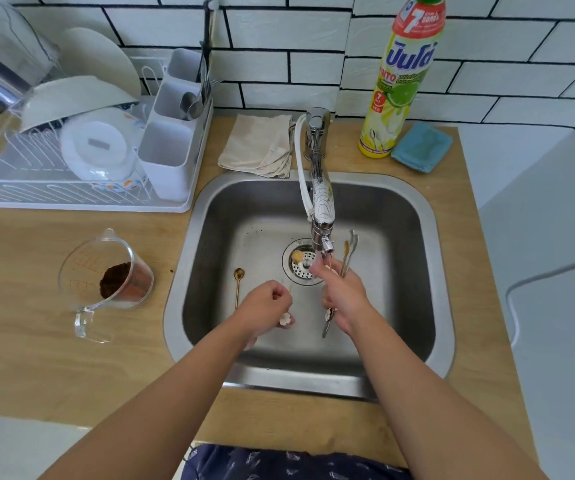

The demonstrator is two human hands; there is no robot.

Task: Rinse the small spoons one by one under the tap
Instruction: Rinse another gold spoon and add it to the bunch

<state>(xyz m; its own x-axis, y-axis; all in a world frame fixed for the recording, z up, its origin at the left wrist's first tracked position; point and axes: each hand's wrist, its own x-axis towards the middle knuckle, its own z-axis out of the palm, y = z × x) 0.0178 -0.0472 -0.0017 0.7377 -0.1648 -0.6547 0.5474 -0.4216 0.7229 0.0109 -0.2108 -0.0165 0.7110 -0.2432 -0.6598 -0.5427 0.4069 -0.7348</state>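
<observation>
1. Nearest you, your left hand hangs low over the sink floor with its fingers curled tight. A small flower-shaped spoon end shows just beneath the knuckles, so I judge you are pinching 1 spoon there, though its shaft is hidden.

2. Your right hand is closed around a bundle of spoons. Their thin ends stick up past your fingers beside the tap nozzle, and 1 grey end pokes out below your palm. How many are in the bundle I cannot tell.

3. Your right fingertips sit directly under the nozzle. Whether water is running I cannot tell; no clear stream shows.

4. Left of your left hand, 1 gold spoon lies loose on the sink floor, bowl pointing away from you. It looks unrinsed, so at least that 1 is left.

5. Further out, the drain strainer holds a scrap of something tan.

6. Farthest back left, the cutlery caddy on the rack holds larger utensils; I see no small spoons set there. My judgement: the rinsing is partway at most, with every small spoon in view in your hands or in the sink.
</observation>
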